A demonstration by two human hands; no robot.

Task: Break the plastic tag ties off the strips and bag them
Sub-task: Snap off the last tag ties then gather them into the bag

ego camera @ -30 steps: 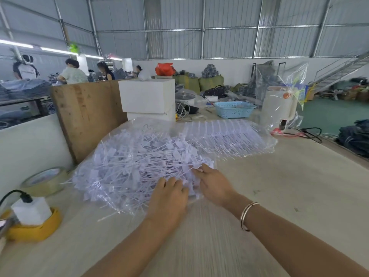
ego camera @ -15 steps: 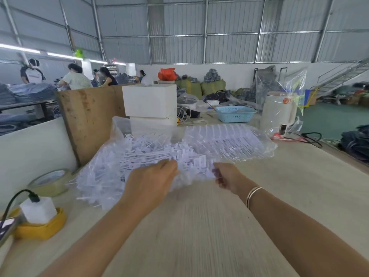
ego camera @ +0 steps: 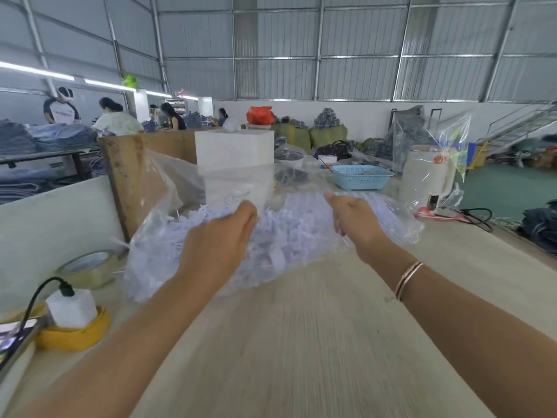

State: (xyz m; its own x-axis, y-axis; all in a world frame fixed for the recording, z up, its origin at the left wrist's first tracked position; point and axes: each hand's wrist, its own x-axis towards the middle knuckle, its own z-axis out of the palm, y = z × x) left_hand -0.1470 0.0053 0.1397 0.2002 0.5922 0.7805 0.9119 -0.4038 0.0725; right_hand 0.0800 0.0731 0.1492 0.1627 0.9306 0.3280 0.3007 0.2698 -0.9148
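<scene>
A clear plastic bag [ego camera: 168, 188] full of loose white tag ties [ego camera: 289, 236] is raised off the wooden table [ego camera: 301, 342], its open top flapping up at the back left. My left hand [ego camera: 217, 242] grips the bag's near left side, fingers curled over the plastic. My right hand [ego camera: 352, 218] holds the bag's right part from the near side; its fingers reach past the plastic and their grip is partly hidden. A further clear pack of ties [ego camera: 394, 218] lies at the right, behind my right hand.
A tape roll [ego camera: 87, 267] and a white charger on a yellow base [ego camera: 72, 321] sit at the left edge. Behind the bag stand a wooden board [ego camera: 126, 170], a white box [ego camera: 235, 149], a blue basket [ego camera: 361, 176] and a bagged white appliance [ego camera: 428, 173]. People work far left.
Both hands moved from the bag's near edge on the table to its sides and raised it. The bag's mouth has flapped upward.
</scene>
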